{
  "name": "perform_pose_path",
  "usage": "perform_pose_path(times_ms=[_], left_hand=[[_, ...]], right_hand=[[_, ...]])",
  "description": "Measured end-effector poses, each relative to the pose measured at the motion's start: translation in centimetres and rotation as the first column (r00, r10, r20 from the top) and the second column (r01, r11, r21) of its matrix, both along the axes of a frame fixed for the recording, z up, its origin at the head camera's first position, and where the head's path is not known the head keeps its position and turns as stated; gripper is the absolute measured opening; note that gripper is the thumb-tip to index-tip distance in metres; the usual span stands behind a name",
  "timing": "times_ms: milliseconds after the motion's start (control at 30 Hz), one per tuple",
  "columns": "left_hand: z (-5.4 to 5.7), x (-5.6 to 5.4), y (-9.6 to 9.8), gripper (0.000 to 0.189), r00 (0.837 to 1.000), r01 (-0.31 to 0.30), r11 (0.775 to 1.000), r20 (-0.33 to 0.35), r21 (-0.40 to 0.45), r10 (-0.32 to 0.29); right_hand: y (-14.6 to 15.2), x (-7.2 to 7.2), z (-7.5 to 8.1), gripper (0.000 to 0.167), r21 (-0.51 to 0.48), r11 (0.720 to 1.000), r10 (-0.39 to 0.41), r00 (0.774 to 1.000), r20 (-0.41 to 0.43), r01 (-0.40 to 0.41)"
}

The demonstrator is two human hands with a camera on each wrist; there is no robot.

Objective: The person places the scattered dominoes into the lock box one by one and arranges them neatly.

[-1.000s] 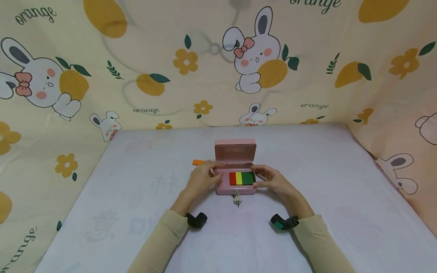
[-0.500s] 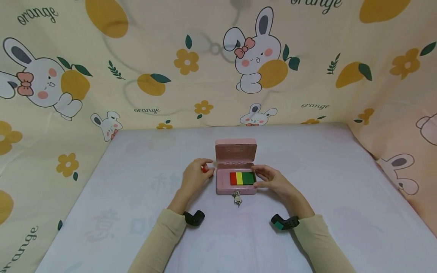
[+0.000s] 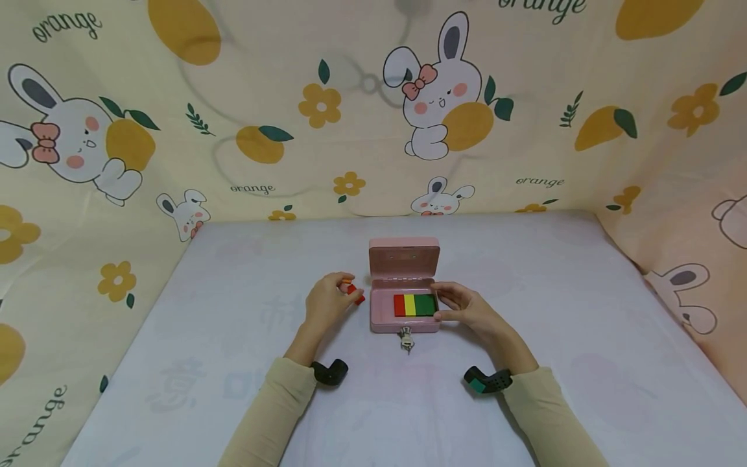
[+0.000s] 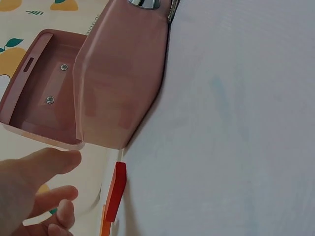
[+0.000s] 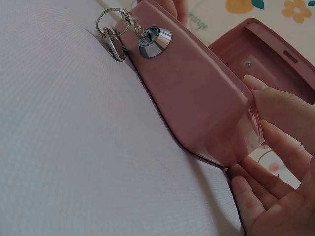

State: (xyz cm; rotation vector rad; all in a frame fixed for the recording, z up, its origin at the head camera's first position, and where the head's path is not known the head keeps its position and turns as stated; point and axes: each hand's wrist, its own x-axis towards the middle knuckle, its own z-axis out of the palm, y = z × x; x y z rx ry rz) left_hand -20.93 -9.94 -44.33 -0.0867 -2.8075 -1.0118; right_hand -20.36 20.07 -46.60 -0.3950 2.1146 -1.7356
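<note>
A pink metal cash box (image 3: 382, 318) stands in the head view with its lid (image 3: 404, 259) raised. Inside lie a red block (image 3: 399, 305), a yellow block (image 3: 410, 305) and green blocks (image 3: 425, 305). My right hand (image 3: 469, 310) grips the box's right end, thumb by its rim in the right wrist view. Left of the box, my left hand (image 3: 328, 301) hovers with loosely bent fingers. Close to its fingertips lie a loose red block (image 4: 116, 191) and an orange block (image 4: 105, 221); the left wrist view shows these fingers apart from both.
A lock (image 5: 155, 42) with a key and ring (image 5: 112, 24) sits on the box's front. White cloth (image 3: 403, 408) covers the table. A patterned curtain (image 3: 350, 143) of rabbits and oranges rises behind and at both sides.
My left hand has moved left, from the box's left edge to beside it. A red block has come into view by its fingertips and lies near the orange one. My right hand has stayed put.
</note>
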Motion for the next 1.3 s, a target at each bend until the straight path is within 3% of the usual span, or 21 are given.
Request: perform_pose_path(times_ms=[233, 667, 1300], left_hand=[[0.0, 0.3, -0.2, 0.04, 0.996, -0.026, 0.999, 0.09, 0.027, 0.024], [-0.6, 0.1, -0.6, 0.047, 0.978, -0.068, 0.998, 0.2, 0.017, 0.063], [-0.9, 0.0, -0.9, 0.049, 0.964, -0.068, 0.998, 0.257, -0.01, 0.068]], right_hand=[[0.0, 0.0, 0.0, 0.068, 0.003, 1.0, 0.005, 1.0, -0.007, -0.005], [0.1, 0.0, -0.2, 0.067, 0.003, 1.0, 0.007, 1.0, -0.012, -0.007], [0.0, 0.1, -0.1, 0.066, 0.006, 1.0, 0.016, 1.0, -0.023, -0.016]])
